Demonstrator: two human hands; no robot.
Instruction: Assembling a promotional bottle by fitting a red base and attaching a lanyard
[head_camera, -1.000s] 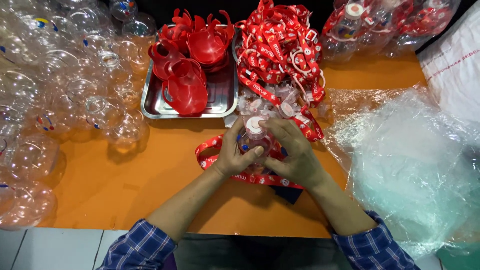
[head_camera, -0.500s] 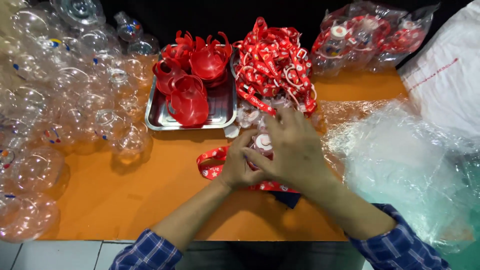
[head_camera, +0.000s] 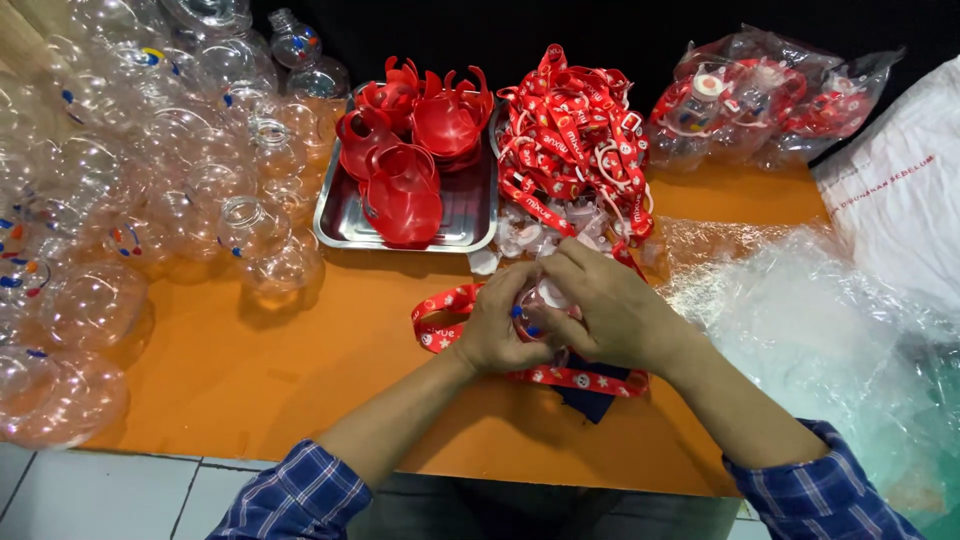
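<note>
Both hands meet over the middle of the orange bench (head_camera: 250, 390), wrapped around a small clear bottle (head_camera: 540, 300) that shows only in the gap between them. The left hand (head_camera: 495, 335) cups it from below and the side, fingers curled tight; the right hand (head_camera: 605, 310) closes over its top, thumb and fingers pinching down. A red printed strap (head_camera: 440, 318) loops out from under the left hand and runs along the bench beneath both wrists, over a dark blue scrap (head_camera: 595, 400). Just beyond the hands lies a heap of small clear caps (head_camera: 530, 235), and behind it a tangled pile of red straps (head_camera: 575, 140). To the left of that pile sits a steel tray (head_camera: 470, 215) holding red plastic handles (head_camera: 410, 150). Clear round bottles (head_camera: 150, 180) crowd the left end of the bench. Crumpled clear plastic bags (head_camera: 800, 330) fill the right side, and a bag of finished pieces (head_camera: 760, 100) lies at the far right.
</note>
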